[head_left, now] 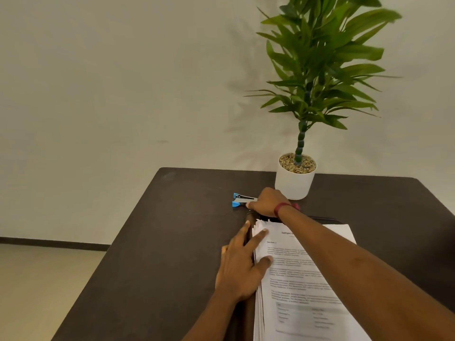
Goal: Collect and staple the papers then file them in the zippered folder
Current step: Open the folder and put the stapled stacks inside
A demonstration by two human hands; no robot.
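At the far left we see the bare top of the dark brown counter. Next comes the small blue and silver stapler, lying on the counter just beyond the top left corner of the papers. The right hand reaches across the stack and curls over the stapler's rear end. Its grip looks closed on the stapler, though the knuckles hide the fingers.

Nearer to us, the left hand lies flat with its grip open and holding nothing. Its straight fingers press on the left edge of the thick stack of white printed papers. The stack sits squared on what we take to be the dark zippered folder, which shows only as a thin edge beyond the sheets. Behind stands a green plant in a round white pot.

We judge the collecting done and the stapling in hand. The next move calls for bringing the stapler's mouth over the top left corner while the left hand keeps the sheets aligned. A stack this thick may resist a small stapler.
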